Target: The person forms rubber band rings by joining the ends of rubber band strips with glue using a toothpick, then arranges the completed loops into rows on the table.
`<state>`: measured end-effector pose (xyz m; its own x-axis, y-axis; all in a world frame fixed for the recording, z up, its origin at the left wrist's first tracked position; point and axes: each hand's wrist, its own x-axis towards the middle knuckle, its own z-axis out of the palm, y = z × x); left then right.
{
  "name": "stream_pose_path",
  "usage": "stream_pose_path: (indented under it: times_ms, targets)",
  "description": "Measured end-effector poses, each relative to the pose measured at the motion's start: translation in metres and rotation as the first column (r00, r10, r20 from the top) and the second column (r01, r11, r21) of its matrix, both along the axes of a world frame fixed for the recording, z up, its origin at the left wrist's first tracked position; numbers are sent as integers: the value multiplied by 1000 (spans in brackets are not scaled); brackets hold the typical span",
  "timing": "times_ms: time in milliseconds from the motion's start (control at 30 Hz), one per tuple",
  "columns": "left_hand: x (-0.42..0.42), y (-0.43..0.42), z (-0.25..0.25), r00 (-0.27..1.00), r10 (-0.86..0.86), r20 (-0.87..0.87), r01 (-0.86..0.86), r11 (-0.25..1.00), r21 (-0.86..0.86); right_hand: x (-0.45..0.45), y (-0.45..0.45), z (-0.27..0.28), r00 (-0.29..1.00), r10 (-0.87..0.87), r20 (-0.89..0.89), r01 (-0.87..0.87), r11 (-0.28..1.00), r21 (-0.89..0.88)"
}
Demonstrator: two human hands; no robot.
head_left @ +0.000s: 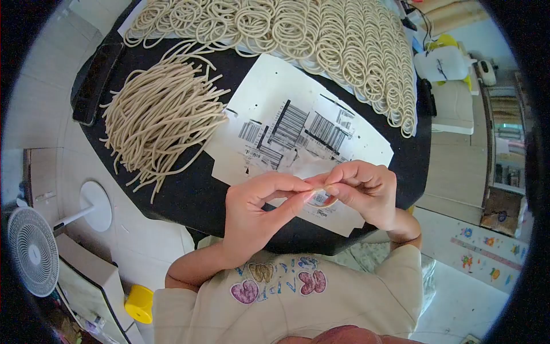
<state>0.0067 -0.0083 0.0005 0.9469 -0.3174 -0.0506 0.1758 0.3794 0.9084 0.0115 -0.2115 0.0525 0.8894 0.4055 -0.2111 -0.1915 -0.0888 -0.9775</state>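
Note:
My left hand (255, 206) and my right hand (366, 192) meet over a white sheet with printed barcode labels (366, 149). Thumb and finger of each are pinched together on a beige cord (329, 204), which curves into a small loop below the fingertips. Its two ends come together between my fingers, and whether they are joined is hidden. To the left lies a loose heap of straight beige cords (163, 117). Beyond the sheet, many beige rings (295, 34) lie in overlapping rows.
Everything rests on a black-covered table (172, 198). A dark phone-like slab (97, 83) lies at its left edge. A white bottle (447, 63) stands off to the right. On the left are a white fan (34, 252) and a yellow container (139, 304).

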Motion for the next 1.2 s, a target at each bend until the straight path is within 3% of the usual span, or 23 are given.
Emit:
stream_pose_path:
  times_ms: [667, 867, 1200]
  targets:
    - [0, 1, -2, 1000, 15, 16, -15, 1000, 23, -4, 6, 2, 998, -32, -45, 30, 999, -31]
    - [1, 1, 0, 1000, 14, 1, -14, 1000, 25, -7, 7, -2, 999, -9, 53, 12, 999, -49]
    - [1, 2, 2, 1000, 9, -17, -7, 998, 64, -10, 8, -8, 997, -21, 75, 23, 1000, -17]
